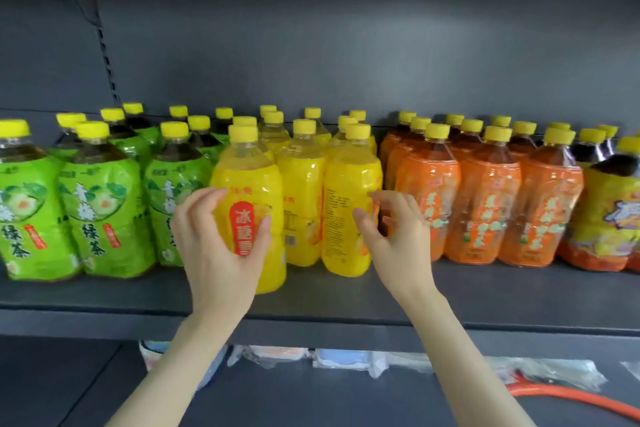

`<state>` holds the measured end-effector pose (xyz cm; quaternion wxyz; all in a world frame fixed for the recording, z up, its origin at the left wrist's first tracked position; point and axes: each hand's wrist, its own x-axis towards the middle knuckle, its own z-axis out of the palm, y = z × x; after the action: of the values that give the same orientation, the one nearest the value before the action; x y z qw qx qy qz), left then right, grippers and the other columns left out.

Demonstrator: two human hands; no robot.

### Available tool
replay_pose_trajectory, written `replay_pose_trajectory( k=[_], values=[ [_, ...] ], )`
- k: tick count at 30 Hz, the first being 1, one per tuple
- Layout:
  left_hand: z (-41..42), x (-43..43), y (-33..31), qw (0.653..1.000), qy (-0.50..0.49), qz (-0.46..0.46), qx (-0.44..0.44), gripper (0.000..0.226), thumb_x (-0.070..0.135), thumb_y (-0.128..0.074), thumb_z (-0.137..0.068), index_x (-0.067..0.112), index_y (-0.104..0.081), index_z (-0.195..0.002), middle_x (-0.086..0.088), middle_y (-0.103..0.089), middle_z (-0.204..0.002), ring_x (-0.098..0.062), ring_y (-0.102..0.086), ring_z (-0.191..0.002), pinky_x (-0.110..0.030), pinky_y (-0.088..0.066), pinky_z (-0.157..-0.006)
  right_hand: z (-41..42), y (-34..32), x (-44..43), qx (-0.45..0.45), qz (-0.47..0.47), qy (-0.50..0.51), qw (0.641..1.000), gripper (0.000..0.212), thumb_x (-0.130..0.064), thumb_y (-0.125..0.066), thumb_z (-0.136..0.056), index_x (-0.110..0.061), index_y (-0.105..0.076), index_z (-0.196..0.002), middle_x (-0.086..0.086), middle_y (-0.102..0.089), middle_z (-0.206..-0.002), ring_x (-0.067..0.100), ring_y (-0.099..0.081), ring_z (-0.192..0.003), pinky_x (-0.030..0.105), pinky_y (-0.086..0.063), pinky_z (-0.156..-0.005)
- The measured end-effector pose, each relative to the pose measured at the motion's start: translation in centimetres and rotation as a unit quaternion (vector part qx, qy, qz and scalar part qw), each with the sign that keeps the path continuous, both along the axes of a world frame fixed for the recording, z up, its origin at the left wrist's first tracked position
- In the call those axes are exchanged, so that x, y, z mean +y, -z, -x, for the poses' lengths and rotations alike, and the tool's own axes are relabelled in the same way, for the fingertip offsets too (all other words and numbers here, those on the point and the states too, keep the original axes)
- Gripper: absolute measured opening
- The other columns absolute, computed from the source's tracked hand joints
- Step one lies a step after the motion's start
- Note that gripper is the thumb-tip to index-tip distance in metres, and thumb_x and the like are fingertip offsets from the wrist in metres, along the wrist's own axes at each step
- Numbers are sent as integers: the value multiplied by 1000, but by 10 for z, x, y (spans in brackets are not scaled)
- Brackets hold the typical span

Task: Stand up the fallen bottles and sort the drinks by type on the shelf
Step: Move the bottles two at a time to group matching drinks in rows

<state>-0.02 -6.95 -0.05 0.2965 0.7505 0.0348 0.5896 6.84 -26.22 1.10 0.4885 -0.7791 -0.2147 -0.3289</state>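
Observation:
Rows of yellow-capped bottles stand upright on the dark shelf (346, 302). Green tea bottles (104, 204) fill the left, yellow bottles (301, 204) the middle, orange bottles (485, 204) the right. My left hand (218, 243) grips the front yellow bottle (249, 184), fingers on its left side and thumb across its red label. My right hand (388, 229) holds the right front yellow bottle (346, 204), thumb on its front and fingers curled at its right edge. No fallen bottle is in sight.
At the far right stand dark-liquid bottles with yellow and purple labels (609, 218). The shelf below holds plastic-wrapped packets (339, 357) and an orange hose (571, 399). A strip of bare shelf runs in front of the bottles.

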Motion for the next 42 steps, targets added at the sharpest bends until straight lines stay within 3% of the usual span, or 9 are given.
replay_pose_trajectory(
  k=[5,9,18,23,27,31,33,37,42],
  values=[
    [-12,29,11,990,101,49,87,92,66,-64,-66,23,-24,-137,-8,-34,-135,-23,-38,-125,-41,-44,-96,-10,10,37,93,-85,10,992,92,-54,-69,-76,-18,-23,-147,1,-34,-145,19,-35,-135,46,-37,-109],
    [-22,37,15,970,158,107,149,111,73,-64,-57,21,-18,-143,-3,-33,-138,-16,-37,-125,-36,-43,-97,-17,16,54,133,-115,-3,984,103,-66,-63,-75,-37,0,-151,-7,-19,-158,15,-23,-144,46,-27,-116],
    [-31,44,16,962,198,129,141,116,74,-70,-53,15,-26,-141,8,-34,-123,-4,-37,-112,-22,-38,-84,-19,11,52,169,-77,111,976,115,-69,-74,-57,-19,-25,-148,6,-30,-142,24,-30,-132,41,-32,-110],
    [-35,47,19,966,182,119,138,115,75,-63,-52,13,-27,-142,-5,-41,-130,-6,-37,-111,-25,-38,-83,-9,14,52,186,-127,49,973,104,-70,-69,-54,-22,-27,-137,1,-38,-134,19,-42,-124,39,-42,-102],
    [-35,44,24,968,179,120,126,113,74,-60,-55,13,-25,-143,-7,-39,-134,-17,-41,-119,-30,-41,-87,-1,10,44,183,-153,31,971,91,-49,-85,-62,-19,-29,-127,0,-57,-112,3,-64,-82,20,-53,-57],
    [-28,34,29,973,173,124,86,106,70,-60,-65,19,-16,-146,-8,-30,-142,-17,-35,-128,-41,-44,-96,3,13,36,167,-93,79,978,119,-77,-75,-46,-18,-27,-138,0,-44,-130,15,-48,-119,36,-48,-94],
    [-19,23,34,985,140,89,37,92,64,-59,-74,22,-17,-144,-6,-25,-143,-17,-27,-133,-45,-39,-102,4,17,27,176,-83,53,979,110,-80,-63,-53,-22,-29,-141,-4,-38,-134,13,-38,-126,36,-37,-104],
    [-4,-14,33,982,156,-52,-93,49,33,-57,-87,10,-42,-127,-8,-36,-132,-19,-36,-126,-30,-35,-105,4,22,10,220,-163,-108,956,74,-67,-55,-78,-32,-32,-138,-9,-52,-132,10,-54,-120,31,-47,-95],
    [-26,-69,19,956,269,70,90,71,68,-41,-84,26,-26,-140,2,-37,-144,-13,-39,-131,-40,-45,-102,2,21,-10,218,-166,-185,944,55,-44,-59,-83,-22,-43,-131,1,-64,-119,15,-64,-108,31,-56,-82]
  ],
)
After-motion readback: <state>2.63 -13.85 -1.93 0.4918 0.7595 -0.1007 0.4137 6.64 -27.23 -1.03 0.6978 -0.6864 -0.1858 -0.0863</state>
